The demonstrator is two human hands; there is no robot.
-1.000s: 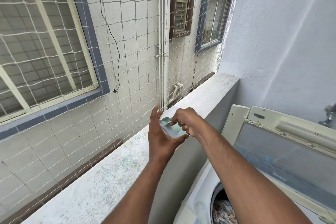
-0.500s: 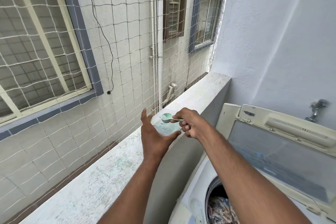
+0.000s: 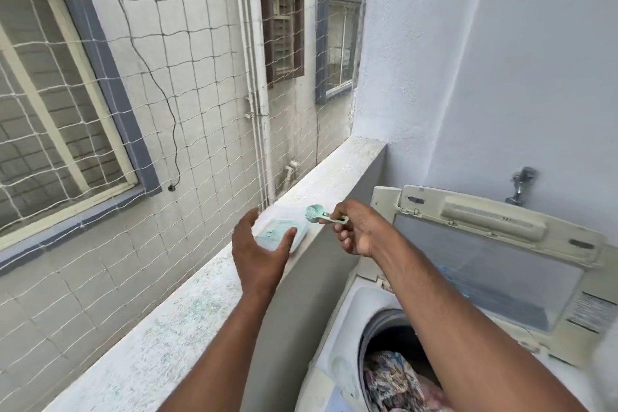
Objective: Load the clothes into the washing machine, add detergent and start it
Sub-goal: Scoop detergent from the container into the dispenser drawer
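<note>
We pinch the scoop (image 3: 326,215) handle in the right hand (image 3: 359,231), its bowl holding detergent above the tub (image 3: 280,233) on the ledge (image 3: 200,294). The left hand (image 3: 259,252), fingers spread and holding nothing, hovers beside the tub. We should carry the scoop level to the drum (image 3: 401,375).

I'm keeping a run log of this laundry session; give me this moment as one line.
step: add detergent | right hand: holds filled scoop | left hand: open by detergent tub on ledge | washer: lid up, clothes inside
</note>
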